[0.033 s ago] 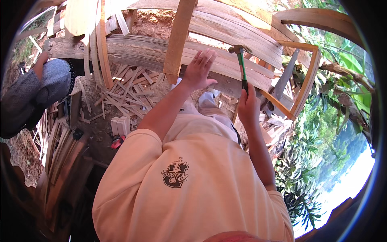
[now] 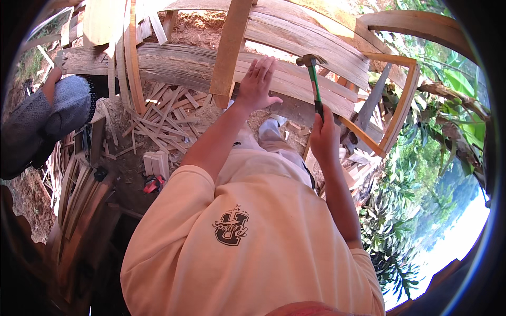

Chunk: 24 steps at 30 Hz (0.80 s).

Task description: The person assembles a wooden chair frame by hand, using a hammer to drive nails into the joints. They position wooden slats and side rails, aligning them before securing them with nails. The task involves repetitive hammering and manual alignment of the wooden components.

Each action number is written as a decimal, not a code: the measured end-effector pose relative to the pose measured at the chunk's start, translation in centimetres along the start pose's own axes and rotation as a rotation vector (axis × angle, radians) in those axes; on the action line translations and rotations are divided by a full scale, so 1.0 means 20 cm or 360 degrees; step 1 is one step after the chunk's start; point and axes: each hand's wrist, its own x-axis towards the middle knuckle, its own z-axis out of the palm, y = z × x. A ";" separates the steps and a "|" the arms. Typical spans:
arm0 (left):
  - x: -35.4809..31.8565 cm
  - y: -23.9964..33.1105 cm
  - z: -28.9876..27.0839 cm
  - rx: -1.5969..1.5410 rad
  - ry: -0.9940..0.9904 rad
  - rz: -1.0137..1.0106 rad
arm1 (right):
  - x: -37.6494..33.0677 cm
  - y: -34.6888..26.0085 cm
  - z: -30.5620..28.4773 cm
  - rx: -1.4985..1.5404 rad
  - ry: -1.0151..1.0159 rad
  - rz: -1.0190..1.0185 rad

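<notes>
My left hand (image 2: 256,87) is held flat with the fingers stretched and thumb out, over or against the pale planks (image 2: 295,73) of a wooden bench. It holds nothing; whether the palm touches the wood cannot be told. Just left of it stands a wooden post (image 2: 231,50), tilted a little. In my right hand (image 2: 324,134) is a claw hammer (image 2: 315,87) with a green and black handle, gripped near its lower end. The hammer's metal head points up and away, in front of the planks.
A handsaw (image 2: 371,100) leans beside a wooden frame (image 2: 401,124) at the right. Wood offcuts (image 2: 171,113) litter the ground, near a small red and black object (image 2: 154,184). At the left are another person's knee (image 2: 75,102) and hand (image 2: 51,84). Long strips (image 2: 79,184) are stacked below.
My left hand has shifted slightly left and up. The hammer head has moved a little left and up, and the wooden post appears slightly further left.
</notes>
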 end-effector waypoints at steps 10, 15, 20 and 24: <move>0.06 -0.15 0.09 0.0271 -0.0043 -0.0058 | 0.31 -0.12 0.15 -0.0058 -0.0334 -0.0280; 0.05 -0.14 0.08 0.0208 -0.0066 -0.0104 | 0.37 -0.21 0.33 -0.0144 -0.0361 -0.0307; 0.02 -0.17 0.15 0.0172 0.0031 -0.0117 | 0.39 -0.29 0.41 -0.0101 -0.0145 -0.0702; -0.02 -0.27 0.47 -0.0787 0.0483 -0.0197 | 0.40 -0.32 0.43 -0.0391 -0.0364 -0.0481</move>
